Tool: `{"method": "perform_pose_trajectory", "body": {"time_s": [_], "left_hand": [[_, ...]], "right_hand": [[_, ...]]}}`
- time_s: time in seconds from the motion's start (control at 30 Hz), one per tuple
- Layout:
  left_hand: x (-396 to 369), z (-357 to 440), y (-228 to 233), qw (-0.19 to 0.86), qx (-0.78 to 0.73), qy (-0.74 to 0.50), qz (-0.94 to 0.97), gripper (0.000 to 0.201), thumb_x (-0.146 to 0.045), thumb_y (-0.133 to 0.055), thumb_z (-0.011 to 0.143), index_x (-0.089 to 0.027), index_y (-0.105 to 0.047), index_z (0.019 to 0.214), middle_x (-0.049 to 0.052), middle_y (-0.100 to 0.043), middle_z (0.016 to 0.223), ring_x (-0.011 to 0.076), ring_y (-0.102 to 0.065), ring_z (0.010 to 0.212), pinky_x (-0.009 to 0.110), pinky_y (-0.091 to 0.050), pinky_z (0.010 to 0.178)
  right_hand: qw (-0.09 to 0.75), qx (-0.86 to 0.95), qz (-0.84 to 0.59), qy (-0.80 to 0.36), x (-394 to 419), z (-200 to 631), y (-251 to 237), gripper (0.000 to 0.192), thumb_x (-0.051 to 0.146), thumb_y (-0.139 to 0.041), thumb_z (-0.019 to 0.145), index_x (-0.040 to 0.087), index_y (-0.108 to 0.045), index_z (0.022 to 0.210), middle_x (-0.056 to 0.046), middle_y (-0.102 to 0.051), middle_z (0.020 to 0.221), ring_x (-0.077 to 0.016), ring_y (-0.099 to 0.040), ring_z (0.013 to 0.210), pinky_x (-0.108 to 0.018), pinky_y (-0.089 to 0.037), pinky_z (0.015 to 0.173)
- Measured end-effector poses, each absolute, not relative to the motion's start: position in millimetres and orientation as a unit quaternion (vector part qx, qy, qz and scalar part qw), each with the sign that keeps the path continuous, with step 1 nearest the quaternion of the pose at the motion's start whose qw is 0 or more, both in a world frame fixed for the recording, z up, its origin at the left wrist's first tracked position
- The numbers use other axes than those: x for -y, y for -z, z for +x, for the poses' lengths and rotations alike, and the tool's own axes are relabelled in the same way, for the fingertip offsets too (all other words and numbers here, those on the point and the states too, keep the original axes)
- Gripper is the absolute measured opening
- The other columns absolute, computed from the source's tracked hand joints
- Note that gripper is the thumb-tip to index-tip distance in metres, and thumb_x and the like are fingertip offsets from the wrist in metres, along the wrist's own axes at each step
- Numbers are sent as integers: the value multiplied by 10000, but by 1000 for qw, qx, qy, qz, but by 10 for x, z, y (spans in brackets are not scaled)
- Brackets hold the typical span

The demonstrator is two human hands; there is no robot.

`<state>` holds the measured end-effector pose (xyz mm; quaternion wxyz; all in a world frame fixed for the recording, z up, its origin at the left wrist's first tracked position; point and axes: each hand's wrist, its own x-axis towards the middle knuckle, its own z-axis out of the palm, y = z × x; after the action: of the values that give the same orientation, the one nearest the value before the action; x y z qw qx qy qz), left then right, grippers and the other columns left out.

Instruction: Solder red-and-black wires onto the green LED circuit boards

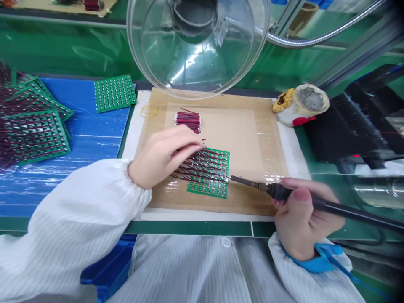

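Closest to me are my white striped sleeves, and past them my right hand [301, 219] near the front edge of the tabletop, fingers closed around the black handle of a soldering iron [284, 193]; its tip reaches left to the right edge of the green circuit board [214, 176]. The board lies on a tan work mat [252, 139] in the middle of the bench, a little toward the front, with rows of red and black wires lying across it. My left hand [162, 155] rests on the board's left side, fingers curled down and pinching those wires against it. Behind the board, toward the far edge of the mat, I see a loose bundle of wires [188, 119] and a yellow rubber band [148, 110] by the mat's far left corner. A clear round magnifier [198, 42] hangs over the far edge. At the far right corner stands a tip-cleaning pot [299, 104]. On the blue sheet [88, 130] to the left lie finished wired boards [31, 126] and one bare board [115, 92]
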<state>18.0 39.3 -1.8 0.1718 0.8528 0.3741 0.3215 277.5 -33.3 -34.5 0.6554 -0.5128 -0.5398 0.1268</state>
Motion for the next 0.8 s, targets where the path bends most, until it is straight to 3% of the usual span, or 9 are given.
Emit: {"method": "perform_pose_trajectory", "body": {"time_s": [0.23, 0.47, 0.8], "left_hand": [[42, 329, 143, 245, -361, -278, 856, 129, -185, -484, 971, -162, -610, 990, 44, -662, 942, 135, -591, 879, 277, -487, 815], [87, 430, 218, 195, -386, -245, 868, 129, -237, -522, 946, -177, -622, 890, 55, -626, 962, 211, -515, 977, 409, -417, 894], [111, 464, 222, 203, -403, -241, 859, 118, -222, -516, 930, -173, -606, 872, 55, -594, 1004, 217, -494, 995, 409, -406, 894]], "right_hand": [[632, 571, -505, -139, 395, 2766, 314, 214, 319, -629, 836, 180, -666, 678, 15, -576, 533, -98, -489, 393, -244, -326, 331], [593, 605, -499, -184, 447, 2766, 311, 102, 192, -624, 823, 172, -672, 735, 8, -628, 614, -102, -547, 471, -255, -423, 436], [548, 643, -498, -196, 431, 2797, 300, 71, 148, -642, 802, 198, -691, 791, 22, -649, 649, -99, -579, 532, -238, -442, 467]]}}
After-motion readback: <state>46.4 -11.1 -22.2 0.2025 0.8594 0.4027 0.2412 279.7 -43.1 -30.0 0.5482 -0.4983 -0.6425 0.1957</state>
